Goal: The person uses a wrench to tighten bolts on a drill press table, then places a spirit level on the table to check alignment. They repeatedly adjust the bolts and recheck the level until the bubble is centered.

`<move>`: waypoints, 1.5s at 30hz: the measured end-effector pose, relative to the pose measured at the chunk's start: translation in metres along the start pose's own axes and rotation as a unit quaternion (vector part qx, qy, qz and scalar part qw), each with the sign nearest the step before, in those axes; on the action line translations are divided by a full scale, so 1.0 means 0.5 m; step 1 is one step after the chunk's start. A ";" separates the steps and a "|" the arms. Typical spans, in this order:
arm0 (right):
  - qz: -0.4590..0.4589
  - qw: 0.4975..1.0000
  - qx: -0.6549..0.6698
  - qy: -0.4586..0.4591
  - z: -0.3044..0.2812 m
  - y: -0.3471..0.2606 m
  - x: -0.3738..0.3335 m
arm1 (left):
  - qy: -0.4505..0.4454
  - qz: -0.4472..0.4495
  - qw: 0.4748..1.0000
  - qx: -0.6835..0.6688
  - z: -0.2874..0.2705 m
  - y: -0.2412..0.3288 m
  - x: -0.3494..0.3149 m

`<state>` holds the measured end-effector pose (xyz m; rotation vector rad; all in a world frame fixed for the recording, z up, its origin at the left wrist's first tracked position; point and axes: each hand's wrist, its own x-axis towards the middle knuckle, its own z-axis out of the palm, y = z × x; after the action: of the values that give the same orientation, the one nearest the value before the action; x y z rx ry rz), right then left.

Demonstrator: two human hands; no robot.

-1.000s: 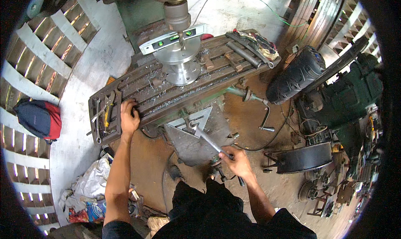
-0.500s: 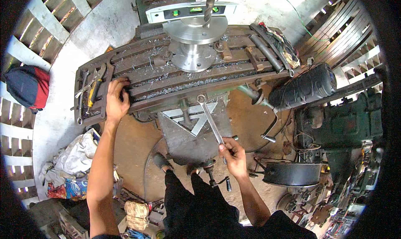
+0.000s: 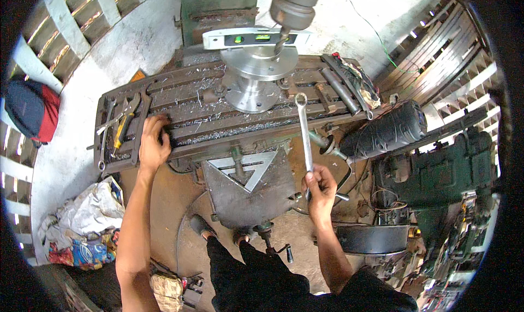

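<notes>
the right hand (image 3: pixel 321 191) is closed around the lower part of a long wrench (image 3: pixel 305 137), whose ring end points toward twelve o'clock from the fist. the left hand (image 3: pixel 154 141), half open with fingers curled, rests on the near edge of the slotted machine table (image 3: pixel 183 102); a yellow-handled tool (image 3: pixel 123 128) lies at its ten o'clock, a flanged metal spool (image 3: pixel 252 84) at its two o'clock.

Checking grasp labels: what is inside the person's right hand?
A wrench: its ring end and long shank show beyond the fingers of the right hand. The gripped part is covered, and the other end's shape cannot be made out.
</notes>
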<state>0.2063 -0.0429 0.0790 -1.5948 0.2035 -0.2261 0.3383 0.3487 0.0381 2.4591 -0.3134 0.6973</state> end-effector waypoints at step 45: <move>-0.149 0.878 -0.451 0.058 -0.184 0.047 0.507 | -0.060 0.045 0.996 0.040 0.010 -0.013 0.007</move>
<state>0.4257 -0.2001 0.0632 -2.5538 0.1589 -0.5182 0.3455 0.3512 0.0335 2.5820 -0.4543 0.6109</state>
